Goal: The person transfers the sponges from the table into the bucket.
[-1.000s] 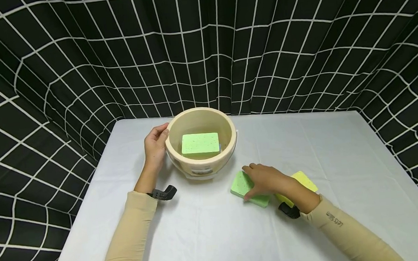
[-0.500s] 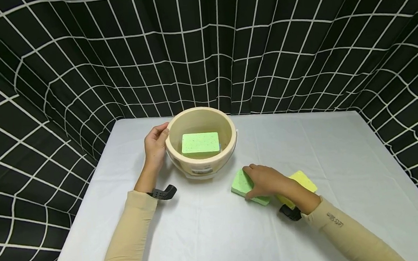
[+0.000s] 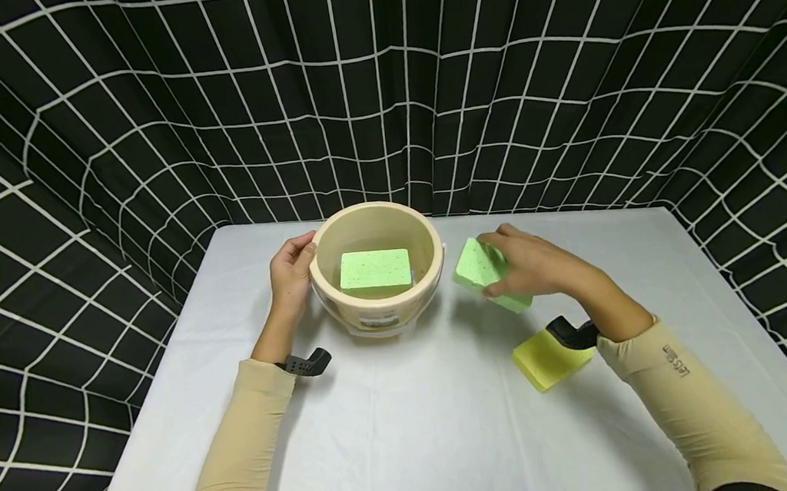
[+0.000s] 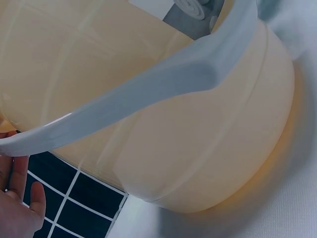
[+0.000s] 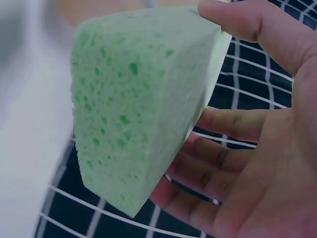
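A cream bucket [image 3: 378, 227] stands on the white-covered table, its pale handle [image 4: 148, 84] hanging down the front. My left hand [image 3: 289, 275] pinches the bucket's left rim between thumb and fingers. Inside the bucket lies a light green sponge [image 3: 374, 268], with a bit of something blue [image 3: 413, 275] beside it, mostly hidden. To the bucket's right, my right hand [image 3: 537, 261] grips another green sponge [image 3: 476, 264] by its edges, tilted and raised off the table. In the right wrist view the thumb is on one edge of this sponge [image 5: 119, 99] and the fingers on the opposite one.
A yellow sponge [image 3: 544, 361] lies on the table [image 3: 415, 429] below my right wrist, partly covered by the black wrist strap [image 3: 570, 333]. A black curtain with a white grid [image 3: 381, 84] hangs behind the table and along both sides.
My right hand has lifted the green sponge off the table and moved it up and slightly right, uncovering more of the yellow sponge. The left hand and bucket stay put.
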Demonstrator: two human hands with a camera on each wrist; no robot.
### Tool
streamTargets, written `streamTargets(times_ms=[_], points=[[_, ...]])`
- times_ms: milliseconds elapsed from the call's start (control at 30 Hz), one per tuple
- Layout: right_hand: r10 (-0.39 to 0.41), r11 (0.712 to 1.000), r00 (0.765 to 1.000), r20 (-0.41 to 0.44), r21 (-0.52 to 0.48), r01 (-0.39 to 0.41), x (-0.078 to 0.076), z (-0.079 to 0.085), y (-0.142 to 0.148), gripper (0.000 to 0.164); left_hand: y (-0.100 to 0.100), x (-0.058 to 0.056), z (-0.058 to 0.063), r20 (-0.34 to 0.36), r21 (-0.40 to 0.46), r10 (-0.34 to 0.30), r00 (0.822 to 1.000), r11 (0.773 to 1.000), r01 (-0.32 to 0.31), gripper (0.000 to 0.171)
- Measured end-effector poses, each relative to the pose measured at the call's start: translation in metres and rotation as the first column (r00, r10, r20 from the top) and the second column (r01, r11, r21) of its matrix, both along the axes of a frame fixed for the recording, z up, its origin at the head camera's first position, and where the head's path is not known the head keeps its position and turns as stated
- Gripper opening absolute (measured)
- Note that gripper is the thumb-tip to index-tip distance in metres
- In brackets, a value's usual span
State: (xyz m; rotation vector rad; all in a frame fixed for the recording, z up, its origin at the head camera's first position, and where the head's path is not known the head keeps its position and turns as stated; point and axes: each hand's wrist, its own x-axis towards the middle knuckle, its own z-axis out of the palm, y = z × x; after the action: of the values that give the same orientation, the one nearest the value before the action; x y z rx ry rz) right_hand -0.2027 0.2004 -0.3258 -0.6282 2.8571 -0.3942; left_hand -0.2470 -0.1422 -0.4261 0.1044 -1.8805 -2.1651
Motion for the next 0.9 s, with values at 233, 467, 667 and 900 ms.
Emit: streamTargets(times_ms=[233,467,667,900], points=[[0.022,0.998,0.999,-0.03,-0.052,-0.024,-0.025,0.034,-0.014,0.076,-0.002,-0.001,0.0,0.009,-0.007,0.017,1.0,1.0,-0.017,0.026],[0.094,0.995,0.995,-0.045,-0.029,-0.096,-0.05,0.048,-0.035,0.07,0.0,-0.001,0.0,0.009,0.003,0.005,1.0,1.0,-0.005,0.027],[0.143,0.988,0.989,-0.025,-0.057,-0.144,-0.064,0.052,-0.059,0.072,0.0,0.0,-0.002,0.009,-0.007,0.013,1.0,1.0,-0.013,0.026],[0.207,0.977,0.978,0.011,-0.054,-0.206,-0.073,0.047,-0.094,0.07,0.0,-0.001,-0.001,0.004,-0.005,0.011,1.0,1.0,-0.011,0.027]])
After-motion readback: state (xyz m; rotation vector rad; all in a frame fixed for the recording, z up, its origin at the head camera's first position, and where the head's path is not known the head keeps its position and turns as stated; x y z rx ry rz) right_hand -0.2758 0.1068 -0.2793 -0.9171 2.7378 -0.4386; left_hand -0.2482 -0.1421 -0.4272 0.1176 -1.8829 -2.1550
